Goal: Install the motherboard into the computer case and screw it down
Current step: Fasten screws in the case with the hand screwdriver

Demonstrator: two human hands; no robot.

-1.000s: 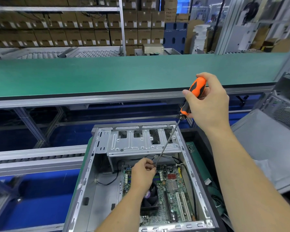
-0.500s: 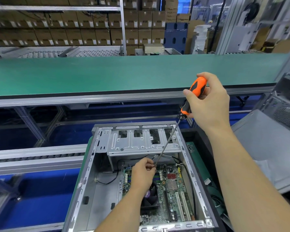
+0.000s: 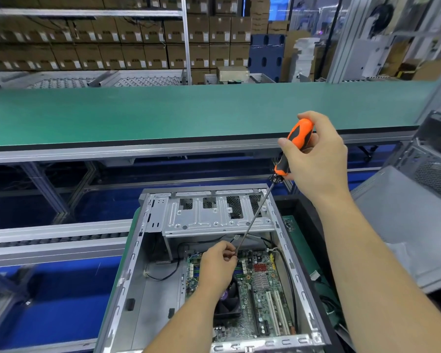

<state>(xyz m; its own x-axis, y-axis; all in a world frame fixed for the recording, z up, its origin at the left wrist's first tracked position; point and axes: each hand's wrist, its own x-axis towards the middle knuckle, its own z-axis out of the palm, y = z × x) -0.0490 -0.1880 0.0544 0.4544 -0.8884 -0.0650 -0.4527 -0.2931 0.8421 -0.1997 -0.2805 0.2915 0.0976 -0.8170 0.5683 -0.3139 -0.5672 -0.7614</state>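
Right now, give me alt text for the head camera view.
The right hand grips an orange screwdriver, its tip steadied by the left hand over the motherboard inside the open computer case.

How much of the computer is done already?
Done: the motherboard already lies inside the case. In hand: the right hand grips the screwdriver, and the left hand pinches its shaft near the tip, at the board's far edge. Left: I can't tell how many screws are in, so probably the remaining screws.
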